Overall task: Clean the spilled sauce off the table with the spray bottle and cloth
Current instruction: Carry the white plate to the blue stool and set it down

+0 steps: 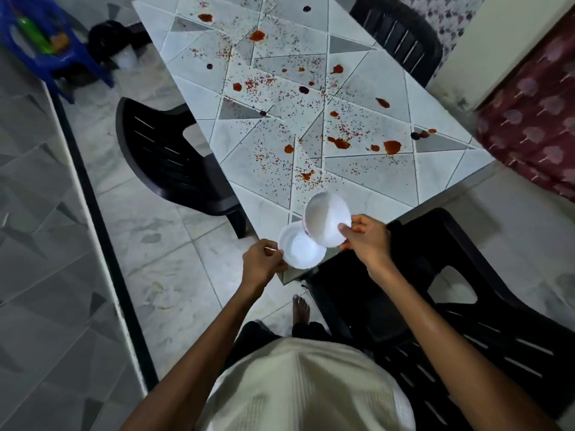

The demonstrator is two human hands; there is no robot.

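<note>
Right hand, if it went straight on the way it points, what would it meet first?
Beyond the tilted white bowl it holds, the right hand likely meets the sauce-spattered grey tiled table top; height above it is unclear.

Two white bowls overlap: a tilted bowl (pixel 326 219) leans over the rim of a level bowl (pixel 297 253). Three black plastic chairs are in view: a left chair (pixel 168 160), a far chair (pixel 401 35) and a near chair (pixel 451 321). A blue stool (pixel 67 62) stands far left on the tiled floor (pixel 174 269), with a black bag (pixel 109 42) near it. A red patterned bedspread (pixel 535 126) fills the right edge.
</note>
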